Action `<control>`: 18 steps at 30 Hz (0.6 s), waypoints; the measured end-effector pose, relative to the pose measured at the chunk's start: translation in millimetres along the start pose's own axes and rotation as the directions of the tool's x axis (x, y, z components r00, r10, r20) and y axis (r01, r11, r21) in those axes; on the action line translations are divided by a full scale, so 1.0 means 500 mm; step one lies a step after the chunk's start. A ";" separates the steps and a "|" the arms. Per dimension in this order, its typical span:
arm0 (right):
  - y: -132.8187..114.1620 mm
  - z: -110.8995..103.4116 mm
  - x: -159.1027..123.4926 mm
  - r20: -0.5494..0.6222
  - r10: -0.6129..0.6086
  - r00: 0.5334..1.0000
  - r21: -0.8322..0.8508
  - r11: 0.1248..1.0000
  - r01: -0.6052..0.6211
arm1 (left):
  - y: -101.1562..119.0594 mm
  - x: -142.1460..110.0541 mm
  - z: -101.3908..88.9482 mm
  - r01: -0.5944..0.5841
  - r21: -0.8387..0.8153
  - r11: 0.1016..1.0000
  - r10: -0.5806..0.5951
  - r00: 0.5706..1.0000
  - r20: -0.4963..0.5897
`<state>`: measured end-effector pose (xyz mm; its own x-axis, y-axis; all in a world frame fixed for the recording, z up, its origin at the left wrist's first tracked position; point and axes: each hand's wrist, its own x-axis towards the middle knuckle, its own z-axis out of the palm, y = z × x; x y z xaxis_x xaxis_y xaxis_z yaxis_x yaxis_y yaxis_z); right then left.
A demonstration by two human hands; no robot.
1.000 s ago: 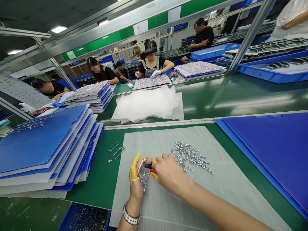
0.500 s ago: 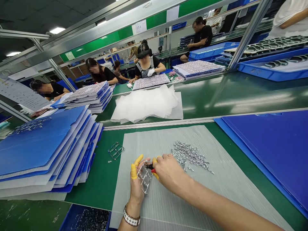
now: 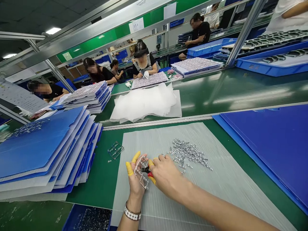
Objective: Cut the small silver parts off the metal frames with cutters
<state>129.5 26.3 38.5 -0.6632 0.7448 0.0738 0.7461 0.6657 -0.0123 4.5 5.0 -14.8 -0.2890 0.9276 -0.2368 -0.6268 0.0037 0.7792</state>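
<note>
My left hand (image 3: 136, 179), with yellow finger cots on some fingers, holds a small silver sprue frame (image 3: 144, 186) tilted upright over the foam sheet (image 3: 178, 205). My right hand (image 3: 166, 175), also wearing yellow finger cots, is closed around red-handled cutting pliers (image 3: 150, 174). The dark jaws of the pliers reach inside the frame; whether they are closed on a part is too small to tell. Right of my hands lies a loose pile of small twisted silver pieces (image 3: 189, 154). Another sprue frame (image 3: 115, 150) rests on the green table to the left.
Stacked blue sheets with white liners (image 3: 48, 154) stand at the left. Blue sheets (image 3: 267, 138) lie at the right. White foam sheets (image 3: 144, 101) lie beyond the metal rail. Below the table edge is a blue bin (image 3: 89, 219) of dark scraps. Several co-workers sit opposite.
The frame in my left hand has turned and shifted slightly left, and the pliers have moved with it. A few small pieces now lie at the pile's near and left edges.
</note>
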 end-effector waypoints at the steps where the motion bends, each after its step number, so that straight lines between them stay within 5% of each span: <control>1: -0.004 0.003 0.001 -0.007 -0.003 1.000 0.003 1.000 0.003 | -0.002 0.001 0.000 0.000 0.000 1.000 0.000 1.000 -0.004; 18: -0.003 -0.009 0.008 0.054 0.004 0.999 0.039 0.999 -0.006 | -0.015 0.004 -0.004 -0.030 0.009 1.000 0.030 0.999 0.011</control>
<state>126.1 28.0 43.5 -0.6628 0.7485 0.0203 0.7470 0.6628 -0.0521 7.1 5.9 -22.2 -0.2993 0.9314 -0.2070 -0.6117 -0.0209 0.7908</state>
